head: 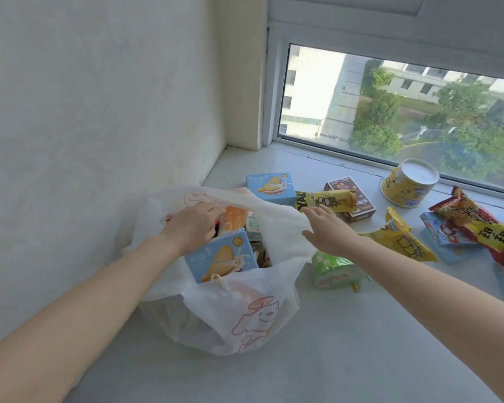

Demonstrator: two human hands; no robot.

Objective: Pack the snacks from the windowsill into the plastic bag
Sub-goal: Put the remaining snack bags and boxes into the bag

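Pale windowsill [346, 344], window [405, 112] upper right, white wall [85, 112] left. Left hand [194, 225] curled in plastic bag [245, 315], grip unclear; right hand [328, 231] fingers [312, 210] wide.

Pale textured wall [85, 97], white-framed window [361, 97], daylight, green trees [463, 132] and buildings [312, 91] outside

The pale windowsill [361, 330] carried a white plastic bag [245, 315] on its left part, a blue box [269, 187] and a brown box [361, 209] behind it, an upturned yellow tub [408, 184] further right, and a green packet [332, 270] just beside the bag.
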